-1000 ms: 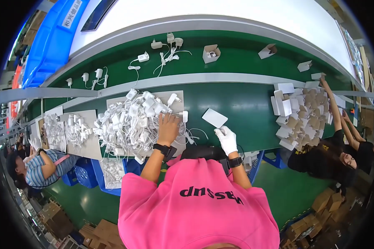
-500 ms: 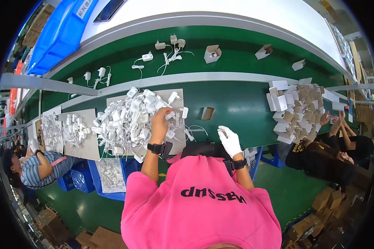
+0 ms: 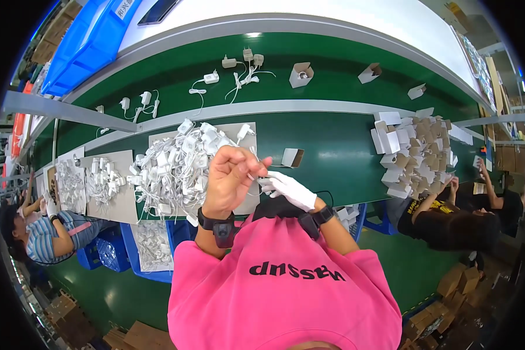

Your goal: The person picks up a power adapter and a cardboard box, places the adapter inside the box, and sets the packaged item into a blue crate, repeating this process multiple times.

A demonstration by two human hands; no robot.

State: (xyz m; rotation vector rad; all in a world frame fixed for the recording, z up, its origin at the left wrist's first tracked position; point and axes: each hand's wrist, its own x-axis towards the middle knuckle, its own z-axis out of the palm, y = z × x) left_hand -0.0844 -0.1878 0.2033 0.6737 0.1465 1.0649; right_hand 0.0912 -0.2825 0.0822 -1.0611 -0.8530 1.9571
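In front of my chest my two hands meet. My bare left hand [image 3: 232, 178] is closed in a pinch on a thin white cable [image 3: 251, 175], partly hidden by the fingers. My right hand [image 3: 290, 190], in a white glove, reaches in from the right with its fingers bent against the left fingertips; what they hold, if anything, is hidden. Beyond my left hand a heap of white power adapters [image 3: 178, 156] with bundled cables covers a cardboard sheet [image 3: 248, 201]. A small open box [image 3: 292, 157], white outside and brown inside, lies just beyond my hands.
Many open white boxes [image 3: 411, 154] are heaped on the right. Past a metal rail [image 3: 309, 105], adapters [image 3: 211, 77] and boxes [image 3: 301, 74] stand on a green belt. More adapters [image 3: 104, 179] lie to the left. Co-workers sit at both sides; a blue bin [image 3: 84, 49] is at the upper left.
My left hand has come away from the adapter heap toward my chest. My right hand has moved left to meet it. The small box looks slightly turned.
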